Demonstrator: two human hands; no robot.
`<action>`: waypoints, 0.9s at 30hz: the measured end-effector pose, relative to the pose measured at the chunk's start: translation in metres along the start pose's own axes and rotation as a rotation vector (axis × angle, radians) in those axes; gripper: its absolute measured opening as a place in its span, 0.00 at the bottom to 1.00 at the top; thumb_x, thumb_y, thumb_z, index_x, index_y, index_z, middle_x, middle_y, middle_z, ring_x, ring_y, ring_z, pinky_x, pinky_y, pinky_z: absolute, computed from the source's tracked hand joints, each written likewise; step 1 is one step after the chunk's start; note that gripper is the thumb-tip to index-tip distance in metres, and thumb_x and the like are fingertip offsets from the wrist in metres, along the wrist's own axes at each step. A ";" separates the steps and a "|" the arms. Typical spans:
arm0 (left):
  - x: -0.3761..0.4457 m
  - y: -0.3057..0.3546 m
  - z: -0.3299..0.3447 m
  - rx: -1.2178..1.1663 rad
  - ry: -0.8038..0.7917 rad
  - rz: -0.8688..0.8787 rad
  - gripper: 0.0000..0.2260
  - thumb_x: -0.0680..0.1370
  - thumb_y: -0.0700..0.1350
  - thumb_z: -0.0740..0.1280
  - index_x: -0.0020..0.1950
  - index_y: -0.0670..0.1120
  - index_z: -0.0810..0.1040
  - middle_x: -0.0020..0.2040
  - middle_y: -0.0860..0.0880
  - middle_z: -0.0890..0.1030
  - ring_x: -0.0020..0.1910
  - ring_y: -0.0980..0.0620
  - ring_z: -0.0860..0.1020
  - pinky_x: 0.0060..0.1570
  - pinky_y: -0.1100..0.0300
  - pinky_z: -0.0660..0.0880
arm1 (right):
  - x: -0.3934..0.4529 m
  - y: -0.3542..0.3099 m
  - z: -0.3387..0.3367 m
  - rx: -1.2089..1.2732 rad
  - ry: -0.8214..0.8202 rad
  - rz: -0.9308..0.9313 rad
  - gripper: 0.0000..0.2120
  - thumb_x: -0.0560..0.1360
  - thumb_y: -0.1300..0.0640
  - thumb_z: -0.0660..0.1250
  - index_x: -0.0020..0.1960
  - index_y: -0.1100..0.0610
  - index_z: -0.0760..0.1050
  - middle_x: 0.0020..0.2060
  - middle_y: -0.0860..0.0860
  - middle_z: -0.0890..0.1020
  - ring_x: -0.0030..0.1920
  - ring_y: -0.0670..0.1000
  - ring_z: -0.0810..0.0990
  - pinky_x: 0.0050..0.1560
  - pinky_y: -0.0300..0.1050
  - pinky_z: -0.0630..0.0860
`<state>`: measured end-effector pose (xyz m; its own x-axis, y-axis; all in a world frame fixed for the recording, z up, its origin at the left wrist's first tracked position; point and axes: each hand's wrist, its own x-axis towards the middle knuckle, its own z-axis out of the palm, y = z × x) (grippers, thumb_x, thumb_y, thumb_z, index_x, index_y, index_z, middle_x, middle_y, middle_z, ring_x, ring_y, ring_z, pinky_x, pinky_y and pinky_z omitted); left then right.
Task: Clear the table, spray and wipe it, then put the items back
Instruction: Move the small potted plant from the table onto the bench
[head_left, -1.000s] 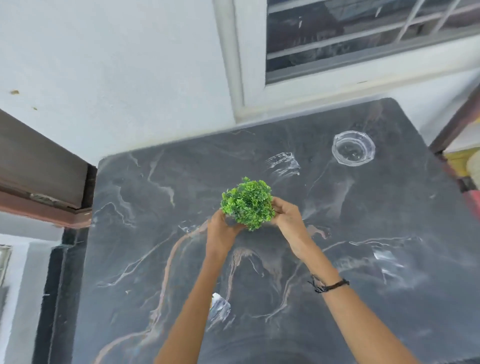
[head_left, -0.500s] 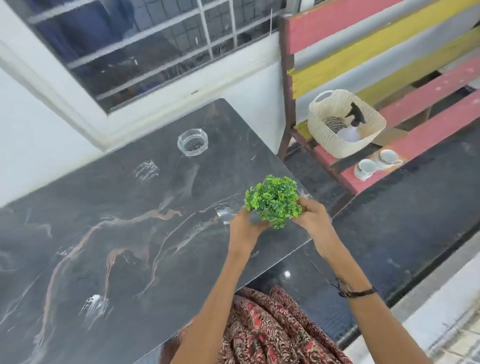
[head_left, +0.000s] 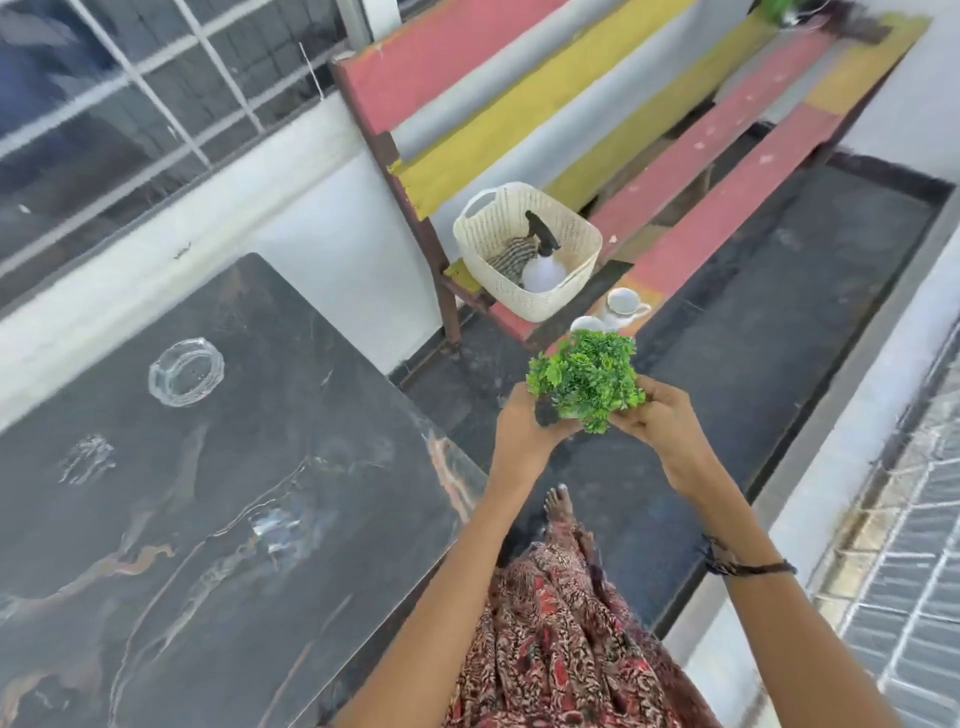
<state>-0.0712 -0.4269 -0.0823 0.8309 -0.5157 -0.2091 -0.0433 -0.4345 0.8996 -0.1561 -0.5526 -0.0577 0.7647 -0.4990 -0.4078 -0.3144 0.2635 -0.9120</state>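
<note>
Both-hand grip: left hand (head_left: 524, 427), right hand (head_left: 658, 415) cupping plant (head_left: 584, 380) between.

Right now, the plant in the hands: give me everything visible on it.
The plant is a small rounded clump of dense, bright green leaves, plastic-looking. A dark base shows under the foliage on its left side, mostly hidden. It is held in the air past the table edge, over the dark floor, near the bench seat. The left hand cups it from below left and the right hand grips the right side, fingers tucked under the leaves. Nothing else touches it.
</note>
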 end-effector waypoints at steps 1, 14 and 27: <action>0.014 0.000 0.010 -0.001 -0.008 -0.009 0.20 0.67 0.41 0.76 0.56 0.47 0.74 0.54 0.45 0.77 0.53 0.51 0.75 0.48 0.63 0.69 | 0.014 0.000 -0.009 0.011 0.002 0.003 0.21 0.65 0.74 0.59 0.42 0.53 0.82 0.41 0.63 0.80 0.43 0.56 0.79 0.56 0.47 0.78; 0.210 0.047 0.114 -0.037 -0.050 -0.084 0.24 0.66 0.39 0.77 0.59 0.45 0.74 0.58 0.42 0.75 0.56 0.49 0.74 0.53 0.59 0.71 | 0.209 -0.044 -0.115 0.140 0.029 0.127 0.25 0.69 0.79 0.54 0.45 0.54 0.80 0.38 0.46 0.85 0.43 0.45 0.81 0.48 0.35 0.79; 0.386 0.044 0.282 -0.032 0.170 -0.292 0.14 0.66 0.35 0.74 0.50 0.36 0.77 0.48 0.38 0.78 0.52 0.40 0.75 0.46 0.54 0.71 | 0.431 -0.016 -0.244 0.007 0.012 0.260 0.20 0.73 0.76 0.55 0.44 0.56 0.79 0.35 0.47 0.83 0.45 0.50 0.78 0.49 0.38 0.78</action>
<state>0.0909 -0.8532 -0.2314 0.8865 -0.2411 -0.3948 0.2249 -0.5211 0.8233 0.0413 -0.9731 -0.2293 0.6519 -0.4231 -0.6293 -0.4956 0.3903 -0.7759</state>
